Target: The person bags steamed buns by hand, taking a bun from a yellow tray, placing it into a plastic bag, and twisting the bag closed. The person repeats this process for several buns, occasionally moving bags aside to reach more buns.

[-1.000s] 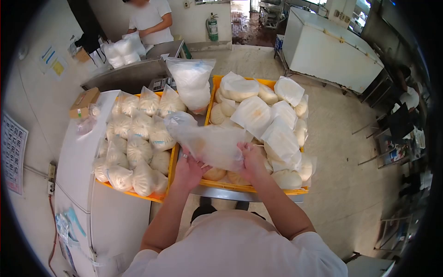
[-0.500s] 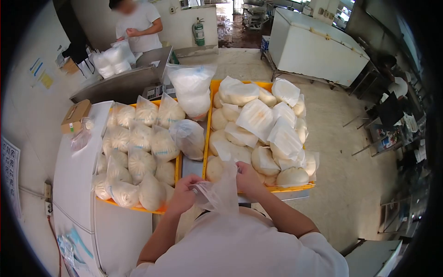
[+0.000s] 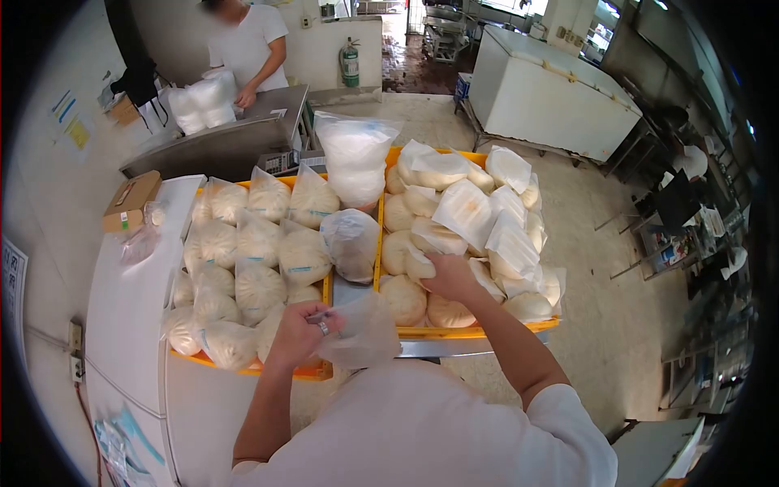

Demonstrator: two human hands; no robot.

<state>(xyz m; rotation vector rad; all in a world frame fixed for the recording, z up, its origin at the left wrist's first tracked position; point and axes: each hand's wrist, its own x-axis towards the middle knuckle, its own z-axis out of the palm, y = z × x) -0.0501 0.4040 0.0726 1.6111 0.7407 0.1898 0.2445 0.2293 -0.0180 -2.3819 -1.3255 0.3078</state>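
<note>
My left hand [image 3: 302, 331], with a ring on one finger, pinches a clear plastic bag [image 3: 365, 333] that hangs in front of my body. Over the right yellow crate [image 3: 466, 331], my right hand [image 3: 451, 276] has its fingers curled on a white bun [image 3: 417, 265]; part of the bun is hidden by the hand. Round buns fill that crate, several with white paper [image 3: 464, 209] on them. In the left yellow crate [image 3: 312, 372], bagged buns [image 3: 260, 288] sit in rows.
Between the crates stand a tall stack of plastic bags [image 3: 353, 158] and a bag with dark contents [image 3: 351, 243]. A cardboard box [image 3: 132, 200] rests on a white surface at left. Behind, a co-worker [image 3: 247, 49] stands at a metal counter. A white chest freezer [image 3: 552, 89] is farther back.
My right hand has left the plastic bag and reached forward onto a bun in the right crate. My left hand keeps the bag and has moved slightly left. The co-worker's hand has lowered to the counter.
</note>
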